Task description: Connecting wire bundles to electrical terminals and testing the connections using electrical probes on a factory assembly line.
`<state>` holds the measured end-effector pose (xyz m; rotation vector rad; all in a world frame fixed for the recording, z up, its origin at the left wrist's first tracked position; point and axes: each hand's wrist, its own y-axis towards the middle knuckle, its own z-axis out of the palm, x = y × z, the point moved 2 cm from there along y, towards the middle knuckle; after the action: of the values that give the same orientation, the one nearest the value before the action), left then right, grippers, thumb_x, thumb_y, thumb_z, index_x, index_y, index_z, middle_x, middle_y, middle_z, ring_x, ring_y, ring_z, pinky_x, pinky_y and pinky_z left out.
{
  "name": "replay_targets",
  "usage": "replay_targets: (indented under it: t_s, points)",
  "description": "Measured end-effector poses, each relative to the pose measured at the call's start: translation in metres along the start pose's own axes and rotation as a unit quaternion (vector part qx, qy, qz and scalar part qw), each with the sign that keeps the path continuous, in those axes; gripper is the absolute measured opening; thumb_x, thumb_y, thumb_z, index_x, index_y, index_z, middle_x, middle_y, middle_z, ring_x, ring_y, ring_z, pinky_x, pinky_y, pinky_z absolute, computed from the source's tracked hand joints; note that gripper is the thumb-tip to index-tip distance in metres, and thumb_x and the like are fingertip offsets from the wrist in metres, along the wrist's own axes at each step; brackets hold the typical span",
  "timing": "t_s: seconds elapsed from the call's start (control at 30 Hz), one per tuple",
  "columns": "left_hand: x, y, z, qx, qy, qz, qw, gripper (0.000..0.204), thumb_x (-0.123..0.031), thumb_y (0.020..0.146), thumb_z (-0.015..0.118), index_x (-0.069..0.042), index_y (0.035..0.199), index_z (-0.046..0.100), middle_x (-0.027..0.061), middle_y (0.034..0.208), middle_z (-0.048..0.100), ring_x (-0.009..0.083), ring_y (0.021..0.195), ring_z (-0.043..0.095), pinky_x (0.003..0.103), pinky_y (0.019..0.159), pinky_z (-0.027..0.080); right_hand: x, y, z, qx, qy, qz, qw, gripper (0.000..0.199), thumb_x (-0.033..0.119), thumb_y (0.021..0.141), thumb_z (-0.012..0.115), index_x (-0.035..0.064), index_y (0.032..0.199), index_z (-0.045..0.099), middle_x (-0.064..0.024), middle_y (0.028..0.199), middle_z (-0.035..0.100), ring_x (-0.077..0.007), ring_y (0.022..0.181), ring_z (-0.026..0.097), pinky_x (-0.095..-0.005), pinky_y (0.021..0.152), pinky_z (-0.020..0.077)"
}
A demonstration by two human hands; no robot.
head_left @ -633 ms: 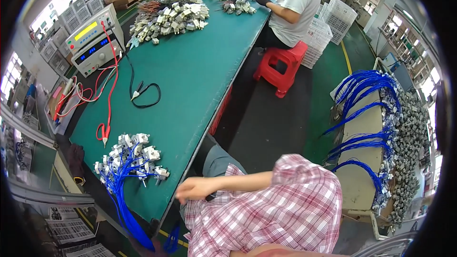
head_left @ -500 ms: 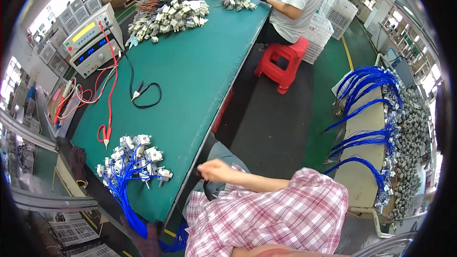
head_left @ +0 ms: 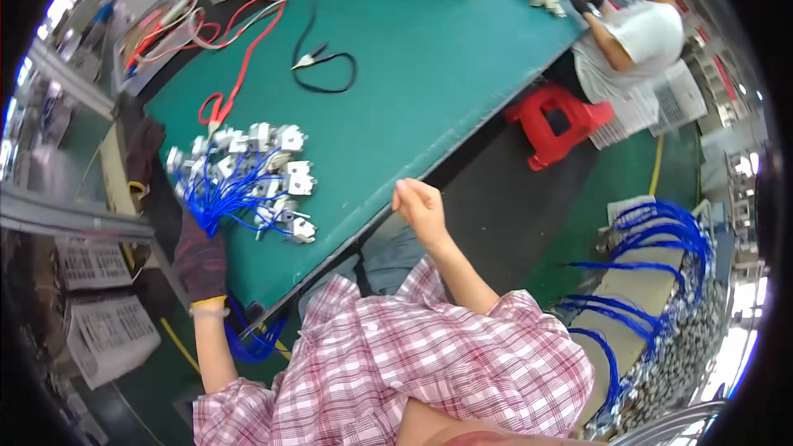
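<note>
Left hand [head_left: 198,258] in a dark glove, fingers closed round the gathered blue wires [head_left: 216,198] of a bundle of small white connector parts [head_left: 252,169], lying on the near corner of the green bench [head_left: 413,83]; right hand [head_left: 420,206] bare, curled into a loose fist just off the bench edge, holding nothing visible. Step in hand, by the look of it: gathering or shifting the bundle by its wires, only just begun; next move likely calls for a firm hold on the wire stems and support from the free hand so the white parts neither snag nor spill. Farther up: red leads [head_left: 239,58], black clip lead [head_left: 326,62], a seated co-worker [head_left: 628,33] at the far end.
</note>
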<state>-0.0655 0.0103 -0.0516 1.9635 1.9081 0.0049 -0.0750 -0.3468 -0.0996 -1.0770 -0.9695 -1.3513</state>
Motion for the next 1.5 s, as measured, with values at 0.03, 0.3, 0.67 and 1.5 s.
replay_targets:
  t_s: [0.03,0.3,0.67,1.5]
  points:
    - [0.017,0.002,0.019,-0.037,-0.014,0.001,0.999,0.049,-0.027,0.082,0.064,-0.004,0.124,0.052,0.0206,0.108,0.063,0.0383,0.097,0.061,0.043,0.083,0.048,0.003,0.009,0.003,0.012,-0.017,-0.002,1.000,0.038,0.022,0.098,0.047,0.0037,0.066,0.054,0.0075,0.049,0.035,-0.0017,0.042,0.026,-0.0222,0.041,0.0179]
    - [0.014,0.004,0.041,0.046,0.060,-0.127,0.989,0.057,-0.028,0.081,0.068,-0.001,0.128,0.048,0.0184,0.102,0.065,0.0328,0.086,0.065,0.039,0.075,0.052,0.005,0.075,0.031,0.018,-0.195,-0.063,0.979,0.031,0.019,0.097,0.051,0.0033,0.070,0.057,0.0065,0.050,0.040,-0.0012,0.043,0.034,-0.0210,0.041,0.0239]
    - [0.001,-0.009,0.049,0.080,0.076,-0.105,0.988,0.049,-0.017,0.091,0.055,-0.002,0.136,0.041,0.0060,0.098,0.064,0.0134,0.078,0.060,0.023,0.080,0.049,-0.006,0.325,0.081,0.003,-0.666,-0.220,0.712,0.030,0.008,0.076,0.058,0.0059,0.106,0.061,-0.0165,0.098,0.058,-0.0349,0.094,0.056,-0.0421,0.084,0.0471]
    - [0.015,0.017,0.009,0.117,-0.213,-0.122,0.962,0.052,-0.028,0.084,0.069,0.003,0.124,0.052,0.0152,0.104,0.065,0.0237,0.086,0.065,0.032,0.076,0.052,0.000,0.351,0.122,0.038,-0.525,-0.302,0.795,0.011,0.003,0.076,0.052,0.0007,0.085,0.058,-0.0187,0.082,0.061,-0.0377,0.076,0.061,-0.0463,0.068,0.0489]
